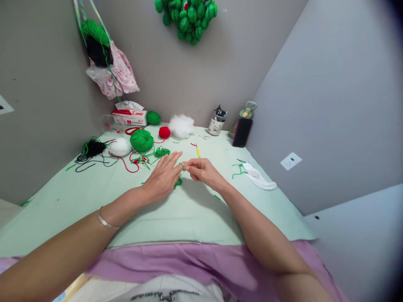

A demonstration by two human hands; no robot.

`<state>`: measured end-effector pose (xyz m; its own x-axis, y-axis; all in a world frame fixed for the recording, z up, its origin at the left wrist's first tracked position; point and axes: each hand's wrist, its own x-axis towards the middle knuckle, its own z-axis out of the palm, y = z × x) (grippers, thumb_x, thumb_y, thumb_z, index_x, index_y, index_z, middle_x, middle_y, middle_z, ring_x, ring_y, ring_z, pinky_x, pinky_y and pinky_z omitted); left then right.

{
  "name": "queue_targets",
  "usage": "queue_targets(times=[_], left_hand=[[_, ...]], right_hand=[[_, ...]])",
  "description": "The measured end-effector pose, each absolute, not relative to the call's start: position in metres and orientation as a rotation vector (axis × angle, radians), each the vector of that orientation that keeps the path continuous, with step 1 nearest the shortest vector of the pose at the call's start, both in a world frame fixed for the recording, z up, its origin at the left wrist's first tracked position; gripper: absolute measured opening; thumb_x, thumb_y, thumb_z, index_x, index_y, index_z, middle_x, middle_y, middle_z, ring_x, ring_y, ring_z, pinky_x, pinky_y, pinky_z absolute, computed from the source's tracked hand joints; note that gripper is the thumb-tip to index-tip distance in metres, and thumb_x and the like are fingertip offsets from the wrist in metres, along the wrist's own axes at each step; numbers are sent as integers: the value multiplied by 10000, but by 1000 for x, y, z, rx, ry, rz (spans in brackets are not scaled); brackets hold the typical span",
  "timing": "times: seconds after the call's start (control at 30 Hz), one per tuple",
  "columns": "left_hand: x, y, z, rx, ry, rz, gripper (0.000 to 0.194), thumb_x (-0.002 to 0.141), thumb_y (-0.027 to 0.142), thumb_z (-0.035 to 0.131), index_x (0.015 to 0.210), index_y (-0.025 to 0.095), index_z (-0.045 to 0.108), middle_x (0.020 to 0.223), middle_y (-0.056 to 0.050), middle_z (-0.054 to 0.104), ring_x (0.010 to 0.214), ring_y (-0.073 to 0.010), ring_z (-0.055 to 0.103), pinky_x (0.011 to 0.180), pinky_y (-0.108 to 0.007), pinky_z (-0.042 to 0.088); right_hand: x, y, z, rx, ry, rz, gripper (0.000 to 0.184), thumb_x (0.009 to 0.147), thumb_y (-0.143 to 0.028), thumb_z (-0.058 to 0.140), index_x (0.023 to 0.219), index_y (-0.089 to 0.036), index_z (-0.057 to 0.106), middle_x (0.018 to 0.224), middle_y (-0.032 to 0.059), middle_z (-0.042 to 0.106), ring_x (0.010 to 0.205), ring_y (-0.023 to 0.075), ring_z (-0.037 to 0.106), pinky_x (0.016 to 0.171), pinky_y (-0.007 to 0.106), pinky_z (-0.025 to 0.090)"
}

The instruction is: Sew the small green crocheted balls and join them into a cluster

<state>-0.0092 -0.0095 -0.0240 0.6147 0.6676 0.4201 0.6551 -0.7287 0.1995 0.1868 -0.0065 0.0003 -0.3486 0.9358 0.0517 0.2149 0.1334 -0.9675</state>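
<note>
Green yarn (181,166) loops a finger of the person's outstretched left hand (164,175), above the pale surface (176,226); the right hand (204,171) pinches it. From there, white fluff (181,126) sits at twelve o'clock, a green ball (142,140) at ten, a phone (242,132) at two.

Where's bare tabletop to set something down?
On the pale green tabletop: left of the left forearm, in front of the tangled black yarn; also right of the right forearm, in front of the limp white cloth. Crowded: back left, around the large green yarn ball and white yarn ball.
</note>
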Motion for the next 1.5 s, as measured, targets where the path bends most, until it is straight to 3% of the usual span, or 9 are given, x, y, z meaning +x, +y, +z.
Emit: queue_targets(times=[0.43,0.6,0.83,1.03,1.17,1.33,1.5], left_hand=[[-12,-7,-24,2786,1121,720,415,995,192,310,1310,150,575,1590,-170,340,1504,-304,236,1213,-552,207],[-17,-3,-16,2632,1102,779,396,997,270,321,1173,197,668,1510,-105,485,1491,-287,269,1205,-562,216],[-20,2,-8,2065,1116,992,254,885,409,548,791,233,706,1329,-70,653,1421,-305,386,1175,-523,279],[-21,4,-1,1739,1115,1017,223,779,443,689,771,220,688,1304,-87,659,1288,-329,536,1153,-508,299],[-21,2,-1,1601,1067,992,254,769,468,708,779,214,692,1325,-96,647,1266,-333,557,1129,-508,331],[-18,-1,2,1480,993,989,239,767,432,715,757,198,665,1344,-118,629,1274,-338,548,1131,-542,319],[-19,-1,4,1409,982,1041,152,763,328,677,699,211,603,1143,-89,692,1214,-316,582,1102,-567,359]], right_hand=[[188,-2,-7,-1108,-1627,1343,228,808,-373,627,763,-149,635,473,-67,476,450,65,337,478,233,231],[184,-6,-6,-1098,-1655,1269,233,840,-380,610,823,-152,657,487,-64,498,455,69,365,476,222,260],[175,-17,0,-1110,-1724,1110,247,877,-388,575,839,-159,661,507,-49,535,453,77,414,472,214,296],[171,-19,-2,-1174,-1764,954,227,892,-372,565,847,-170,658,521,-47,554,445,73,415,475,208,295],[170,-21,-4,-1186,-1823,841,199,900,-337,557,845,-177,661,530,-47,561,457,74,409,493,209,298],[169,-23,-5,-1212,-1881,658,188,907,-308,539,872,-189,681,529,-51,543,478,85,409,533,220,315],[178,-13,-9,-1280,-1780,617,185,897,-321,539,876,-193,671,532,-40,558,488,100,450,536,227,336]])
